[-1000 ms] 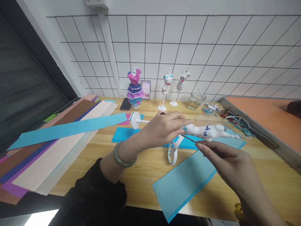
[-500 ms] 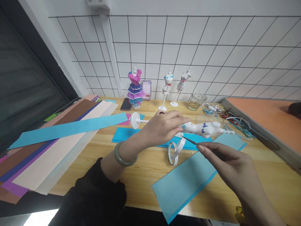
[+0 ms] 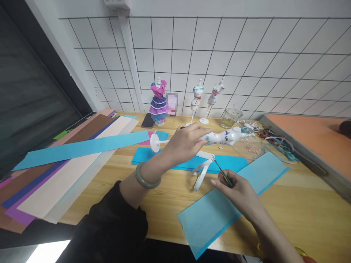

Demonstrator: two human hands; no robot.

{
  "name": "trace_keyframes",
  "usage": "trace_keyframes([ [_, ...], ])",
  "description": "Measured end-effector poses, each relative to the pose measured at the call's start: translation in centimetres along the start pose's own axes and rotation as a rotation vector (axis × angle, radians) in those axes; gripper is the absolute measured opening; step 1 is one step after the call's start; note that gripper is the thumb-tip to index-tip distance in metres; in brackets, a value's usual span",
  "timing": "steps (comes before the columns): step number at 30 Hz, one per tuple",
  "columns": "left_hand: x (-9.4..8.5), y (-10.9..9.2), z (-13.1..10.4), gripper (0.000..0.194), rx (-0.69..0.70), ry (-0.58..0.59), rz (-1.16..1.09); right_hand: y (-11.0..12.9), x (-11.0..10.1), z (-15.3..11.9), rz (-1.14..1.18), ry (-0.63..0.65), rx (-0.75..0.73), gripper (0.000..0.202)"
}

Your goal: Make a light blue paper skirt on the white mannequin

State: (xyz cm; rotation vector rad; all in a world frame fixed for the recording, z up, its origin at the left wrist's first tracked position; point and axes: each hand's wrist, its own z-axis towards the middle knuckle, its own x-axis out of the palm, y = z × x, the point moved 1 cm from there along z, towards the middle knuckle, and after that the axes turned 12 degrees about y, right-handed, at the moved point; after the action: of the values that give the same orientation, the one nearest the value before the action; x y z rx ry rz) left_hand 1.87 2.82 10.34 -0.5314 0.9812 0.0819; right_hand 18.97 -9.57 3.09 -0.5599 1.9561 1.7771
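Note:
My left hand (image 3: 185,144) is closed around a small white mannequin dress form (image 3: 231,136), held sideways above the table. Its round base points left and its torso, marked with blue, points right. Between the fingers of my right hand (image 3: 238,191) is a pair of tweezers (image 3: 223,173) with a green grip. The tips, slightly apart, reach the white tape by its roll (image 3: 201,177); whether they grip it I cannot tell. A strip of tape runs below the dress form, partly over a blue paper stack (image 3: 233,163).
Long coloured paper strips (image 3: 79,151) overlap on the left. A pale blue sheet (image 3: 210,223) lies in front. At the back stand a dressed mannequin (image 3: 158,104), two plain ones (image 3: 196,98), a phone (image 3: 148,121) and a glass jar (image 3: 229,118). Ribbons (image 3: 282,144) lie by an orange-topped box (image 3: 309,128).
My right hand has moved left and down, and the tweezers now point up at the tape with their tips apart. The dress form has risen slightly and shifted left. The tape roll has turned.

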Motion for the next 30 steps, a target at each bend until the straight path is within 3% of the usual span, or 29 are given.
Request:
trace_keyframes([
  [7,0.2,0.4,0.2,0.034,-0.027,-0.031,-0.049,0.7,3.1,1.4,0.173,0.013,0.017,0.044],
  [11,0.0,0.8,0.4,0.037,-0.061,-0.038,-0.062,0.2,4.0,2.3,0.112,0.002,-0.005,0.037],
  [18,-0.4,0.8,0.4,0.037,-0.095,-0.058,-0.116,-1.3,3.3,2.8,-0.322,-0.111,-0.116,0.019],
  [26,-0.5,0.8,0.3,0.036,-0.100,-0.079,-0.152,-2.7,3.4,3.2,-0.235,-0.057,0.017,0.020],
  [30,-1.0,0.9,0.3,0.034,-0.095,-0.147,-0.203,-3.4,1.3,4.4,-0.181,-0.090,0.020,0.024],
])
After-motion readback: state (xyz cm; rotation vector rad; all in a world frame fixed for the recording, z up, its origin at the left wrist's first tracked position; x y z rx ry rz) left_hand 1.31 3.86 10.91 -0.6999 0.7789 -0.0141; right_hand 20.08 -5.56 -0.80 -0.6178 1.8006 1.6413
